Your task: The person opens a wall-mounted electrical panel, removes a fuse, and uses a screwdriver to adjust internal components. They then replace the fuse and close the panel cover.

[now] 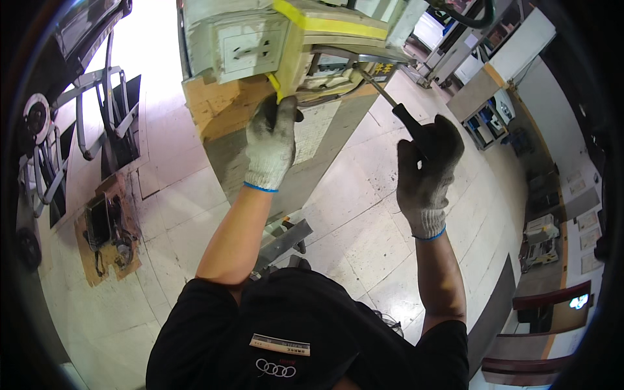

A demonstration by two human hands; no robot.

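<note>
My left hand [270,143], in a white knit glove with dark fingers, is closed with its fingertips at a narrow yellow strip [275,86] below the corner of a box-like stand. In my right hand [429,169], gloved alike, is a screwdriver [409,121] with a black handle and a long metal shaft. Its shaft slants up and left to the rim of an opening [331,68] in the stand's side. Pale and dark parts show inside the opening; the screwdriver's tip is hard to make out. Yellow tape [338,26] runs along the stand's upper edge.
The stand's wooden board [227,107] slopes down in front of me. A scissor-type metal frame [107,104] stands at the left, near a dark device on cardboard [107,227]. Shelving [484,117] and a grey machine [541,240] are at the right. Pale tiles [351,221] cover the floor.
</note>
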